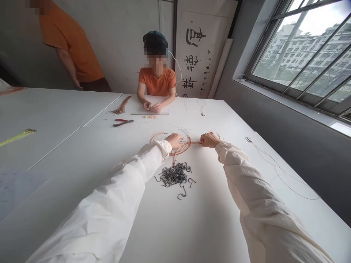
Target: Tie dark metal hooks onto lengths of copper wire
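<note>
A: Where's the wire (192,142) rn?
B: Middle of the surface (203,219), a bit toward the far edge. Copper-coloured, thin, several strands. It loops round under the left hand (175,140), then runs as a straight bunch to the right hand (210,140).
A: Long axis?
B: Left-right, approx. parallel to the far edge. Both hands are on it, so neither is nearer. Only a short stretch is bare between them.
A: Fingers?
B: Right: together, pinched on the bunch's end, knuckles up. Left: curled, lying on the loop. Can't tell if they clamp it or just press it down.
A: Anything close by?
B: Pile of dark hooks (175,174) just on the near side of the loop, w/ a strand trailing toward it. Neither hand touches the pile. Red pliers (123,122) well apart, far-left. Co-worker (156,82) sits at the far edge, own hands together on sth small.
</note>
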{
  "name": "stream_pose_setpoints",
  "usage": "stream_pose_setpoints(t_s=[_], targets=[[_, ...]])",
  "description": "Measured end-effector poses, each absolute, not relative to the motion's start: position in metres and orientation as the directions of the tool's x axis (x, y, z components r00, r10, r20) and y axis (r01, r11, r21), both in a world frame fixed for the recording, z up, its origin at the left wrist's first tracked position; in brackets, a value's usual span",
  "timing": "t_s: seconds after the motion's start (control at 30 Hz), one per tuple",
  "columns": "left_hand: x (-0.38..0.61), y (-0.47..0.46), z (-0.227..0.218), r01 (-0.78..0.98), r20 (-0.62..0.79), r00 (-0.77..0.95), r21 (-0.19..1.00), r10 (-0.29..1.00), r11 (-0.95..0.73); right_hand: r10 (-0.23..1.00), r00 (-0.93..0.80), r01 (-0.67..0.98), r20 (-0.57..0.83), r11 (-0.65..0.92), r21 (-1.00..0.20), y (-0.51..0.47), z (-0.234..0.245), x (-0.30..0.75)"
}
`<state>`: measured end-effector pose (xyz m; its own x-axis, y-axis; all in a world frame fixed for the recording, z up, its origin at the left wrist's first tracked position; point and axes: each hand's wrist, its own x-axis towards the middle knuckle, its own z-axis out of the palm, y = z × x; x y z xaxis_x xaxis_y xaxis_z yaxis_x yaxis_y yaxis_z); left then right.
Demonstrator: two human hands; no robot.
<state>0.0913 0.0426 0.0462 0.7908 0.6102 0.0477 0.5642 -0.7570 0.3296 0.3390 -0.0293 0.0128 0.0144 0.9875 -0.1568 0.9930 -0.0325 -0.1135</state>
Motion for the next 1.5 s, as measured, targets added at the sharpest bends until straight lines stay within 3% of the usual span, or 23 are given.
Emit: stream_pose_setpoints(t_s=[0.37,0.57,0.8,0.93,1.2,1.5], targets=[[0.147,0.029,0.036,0.406,0.04,0.898,0.312,0.438,-0.859,0.976,-0.024,0.937,-0.218,-0.054,-0.346,-0.049,0.035,0.337],[0.164,0.02,0.026,0.428,-0.023,0.89,0.387,0.456,-0.817,0.985,-0.02,0.855,-0.171,-0.072,-0.514,-0.055,0.032,0.338],[0.159,0.024,0.042,0.463,-0.078,0.864,0.511,0.497,-0.725,0.989,-0.125,0.59,-0.085,0.005,-0.807,-0.069,0.033,0.34],[0.152,0.032,0.065,0.462,-0.072,0.852,0.568,0.518,-0.681,0.986,-0.161,0.417,-0.046,0.026,-0.909,-0.08,0.038,0.341],[0.106,0.061,0.117,0.451,-0.15,0.854,0.689,0.498,-0.568,0.986,-0.159,0.179,0.044,0.073,-0.981,-0.09,0.051,0.348],[0.044,0.073,0.164,0.457,-0.267,0.874,0.734,0.406,-0.502,0.968,-0.207,0.2,0.139,0.181,-0.963,-0.077,0.067,0.323]])
